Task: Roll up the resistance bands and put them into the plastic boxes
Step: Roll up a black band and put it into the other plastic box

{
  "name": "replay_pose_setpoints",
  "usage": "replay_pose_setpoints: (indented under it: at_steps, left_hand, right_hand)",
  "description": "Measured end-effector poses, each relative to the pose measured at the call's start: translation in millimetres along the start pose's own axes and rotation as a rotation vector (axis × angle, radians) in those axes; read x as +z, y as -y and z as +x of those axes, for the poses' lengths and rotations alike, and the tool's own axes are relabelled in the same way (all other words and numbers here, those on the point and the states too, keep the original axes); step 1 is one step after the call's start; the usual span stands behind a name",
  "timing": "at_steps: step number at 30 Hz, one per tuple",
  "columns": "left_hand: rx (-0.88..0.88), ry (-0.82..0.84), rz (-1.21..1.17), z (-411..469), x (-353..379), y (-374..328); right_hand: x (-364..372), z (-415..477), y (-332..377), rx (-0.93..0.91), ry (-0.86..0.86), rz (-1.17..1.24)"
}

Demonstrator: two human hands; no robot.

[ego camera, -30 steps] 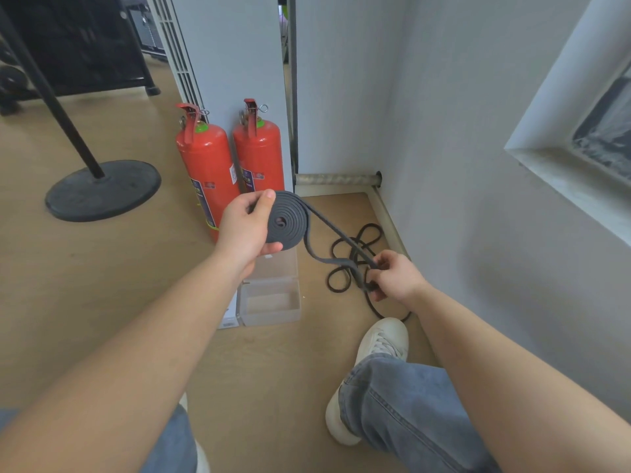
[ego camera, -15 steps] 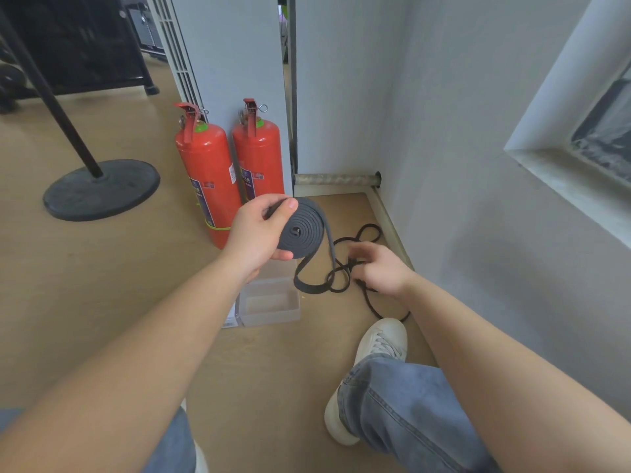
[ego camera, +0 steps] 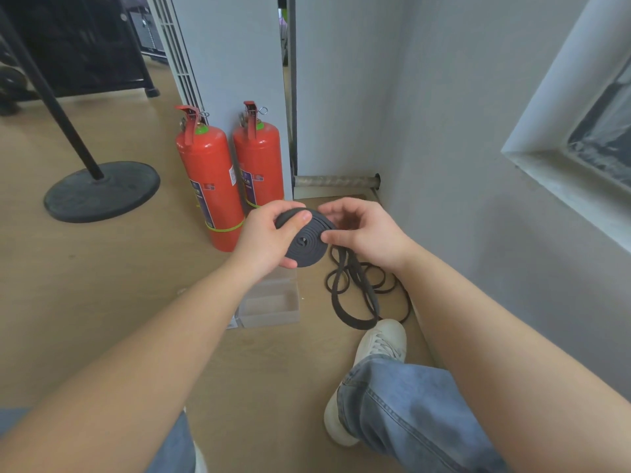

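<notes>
Resistance band point(ego camera: 305, 242) is held as a flat dark coil between the two grips, above the floor point(ego camera: 102, 285). The left grip point(ego camera: 266, 237) is closed on the coil: its thumb lies over the upper rim, and a finger is seen under the lower rim. The right grip point(ego camera: 365, 233) is closed on the opposite side, with the thumb pressed on the outer turn and the fingers curled behind the top edge. From under the right grip the unrolled tail point(ego camera: 356, 302) hangs down in a long loop. Its lowest part is near a white shoe point(ego camera: 380, 343); whether it touches the floor cannot be told. Thinner dark loops point(ego camera: 396, 285) lie on the floor beyond the tail. A clear plastic box point(ego camera: 269, 303) stands on the floor below the left grip.

The step in hand is judged to be the rolling. It is well advanced but not finished, since a good part of the tail is not wound. For the next move the coil should be turned while the tail is fed onto the outer turn under light tension, so that the inner turns are not let loose. Only then can the roll be lowered into the box.
</notes>
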State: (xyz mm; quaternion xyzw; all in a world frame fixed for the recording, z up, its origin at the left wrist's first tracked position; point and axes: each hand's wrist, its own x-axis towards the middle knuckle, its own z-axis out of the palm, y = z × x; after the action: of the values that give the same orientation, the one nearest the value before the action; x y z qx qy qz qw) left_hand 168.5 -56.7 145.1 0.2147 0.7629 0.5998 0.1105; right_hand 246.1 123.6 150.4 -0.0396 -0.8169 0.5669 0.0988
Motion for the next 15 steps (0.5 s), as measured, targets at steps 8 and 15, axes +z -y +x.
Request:
replay_pose_setpoints:
  at_steps: [8, 15]
  left_hand:
    - [-0.046, 0.002, -0.092, 1, 0, 1]
    - [-0.124, -0.052, -0.298, -2, 6, 2]
  right_hand:
    - [-5, -3, -4, 0.028, -0.057, 0.092]
    - [10, -4, -11, 0.037, -0.066, 0.269]
